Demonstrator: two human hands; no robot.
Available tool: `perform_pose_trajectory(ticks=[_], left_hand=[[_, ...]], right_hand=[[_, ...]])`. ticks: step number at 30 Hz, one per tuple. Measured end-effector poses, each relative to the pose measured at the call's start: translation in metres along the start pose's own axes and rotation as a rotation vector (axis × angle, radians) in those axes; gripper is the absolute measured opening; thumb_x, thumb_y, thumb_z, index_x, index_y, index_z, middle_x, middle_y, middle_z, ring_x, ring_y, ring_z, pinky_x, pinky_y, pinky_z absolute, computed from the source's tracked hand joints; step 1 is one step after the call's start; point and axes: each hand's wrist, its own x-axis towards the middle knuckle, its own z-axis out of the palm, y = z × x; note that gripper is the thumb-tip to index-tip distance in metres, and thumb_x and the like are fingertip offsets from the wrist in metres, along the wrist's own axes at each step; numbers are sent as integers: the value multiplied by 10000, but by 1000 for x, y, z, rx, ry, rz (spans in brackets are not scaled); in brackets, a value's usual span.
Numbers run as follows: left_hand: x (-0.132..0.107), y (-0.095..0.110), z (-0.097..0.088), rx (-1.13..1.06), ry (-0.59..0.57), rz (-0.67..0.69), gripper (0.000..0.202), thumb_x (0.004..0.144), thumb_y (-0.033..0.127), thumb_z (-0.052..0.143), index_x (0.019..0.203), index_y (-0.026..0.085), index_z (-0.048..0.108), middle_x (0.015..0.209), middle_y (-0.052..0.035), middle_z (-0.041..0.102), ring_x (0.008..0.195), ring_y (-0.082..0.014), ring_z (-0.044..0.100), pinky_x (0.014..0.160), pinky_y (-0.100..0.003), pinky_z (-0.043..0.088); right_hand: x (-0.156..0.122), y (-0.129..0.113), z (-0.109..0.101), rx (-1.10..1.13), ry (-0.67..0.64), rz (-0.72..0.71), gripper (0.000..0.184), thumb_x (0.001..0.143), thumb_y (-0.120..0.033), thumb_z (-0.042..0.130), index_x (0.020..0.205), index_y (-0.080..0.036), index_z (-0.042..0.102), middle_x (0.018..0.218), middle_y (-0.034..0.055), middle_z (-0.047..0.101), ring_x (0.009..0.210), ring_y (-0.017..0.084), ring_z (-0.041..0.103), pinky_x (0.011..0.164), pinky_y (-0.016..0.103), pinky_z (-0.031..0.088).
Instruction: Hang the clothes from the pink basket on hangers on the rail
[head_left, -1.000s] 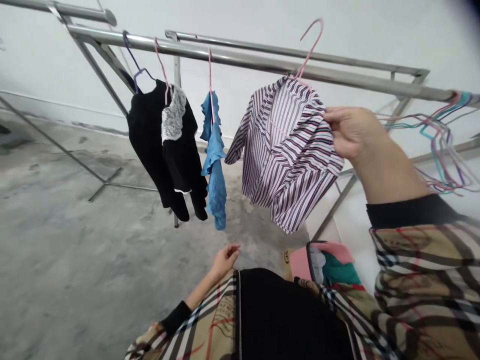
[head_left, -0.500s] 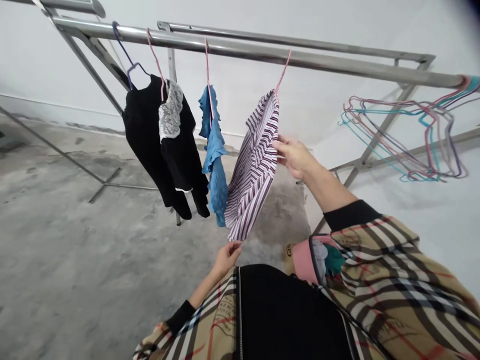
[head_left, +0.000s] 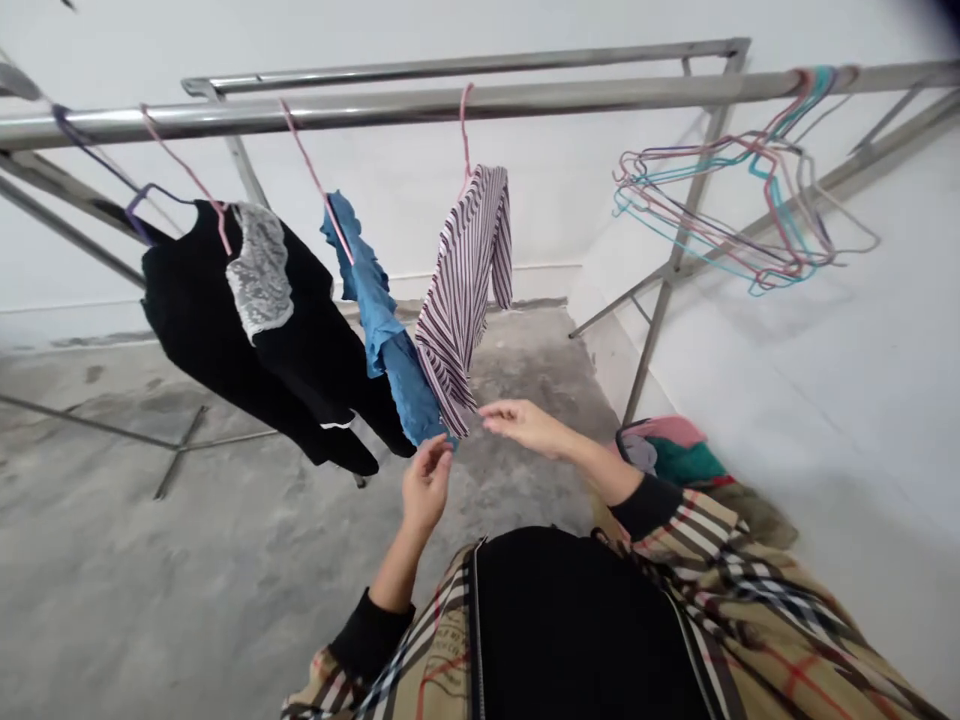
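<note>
A striped shirt (head_left: 463,290) hangs edge-on from a pink hanger (head_left: 465,125) on the steel rail (head_left: 420,102). My left hand (head_left: 426,484) is raised just under its bottom hem, fingers pinched at the cloth where the striped shirt meets the blue garment (head_left: 382,320). My right hand (head_left: 525,424) is beside the hem on the right, fingers stretched towards it and holding nothing. Left of the blue garment hang a black top with a white lace piece (head_left: 259,265) and another black garment (head_left: 202,320).
A bunch of empty coloured hangers (head_left: 742,190) hangs at the right end of the rail. A bag of clothes (head_left: 671,455) sits on the floor by the white wall (head_left: 825,350). The rack's legs (head_left: 660,300) stand on bare concrete floor (head_left: 150,580).
The striped shirt went from being held up flat to hanging edge-on on the rail. My right hand dropped from its collar to the hem; my left hand rose to the hem.
</note>
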Motion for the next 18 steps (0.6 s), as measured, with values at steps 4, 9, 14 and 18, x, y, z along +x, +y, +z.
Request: perform_pose_trajectory(ticks=[4,9,14,18], left_hand=[[39,45,-12,146,168,367,310,895,307,594,1179,184,612,1073,-97,681,960,-181,666,878,-353,538],[93,105,-10,419,230,762,377,885,279,579,1250,192,545,1252,-131,587,1185,-238,583,953,-404,516],[134,147,10,595,199,765,555,849,334,608,1353,143,472,1449,-201,428,1385,-334,379,1138,-532,317],[146,178,23,582,114,641,619,837,375,633,1375,129,453,1442,-219,436,1396,-372,356,1134,-562,306]], right_hand=[[-54,66,-18,15,112,143,346,807,-377,684,1075,-158,694,922,64,728,849,187,656,770,326,521],[-138,142,-31,257,504,499,358,712,-365,718,1008,-165,703,891,77,721,776,171,659,666,269,498],[-201,174,-27,422,841,560,375,703,-376,688,1014,-165,678,923,84,713,738,159,651,661,262,498],[-217,182,-32,386,863,557,353,713,-378,657,998,-172,683,896,85,715,732,183,649,654,289,507]])
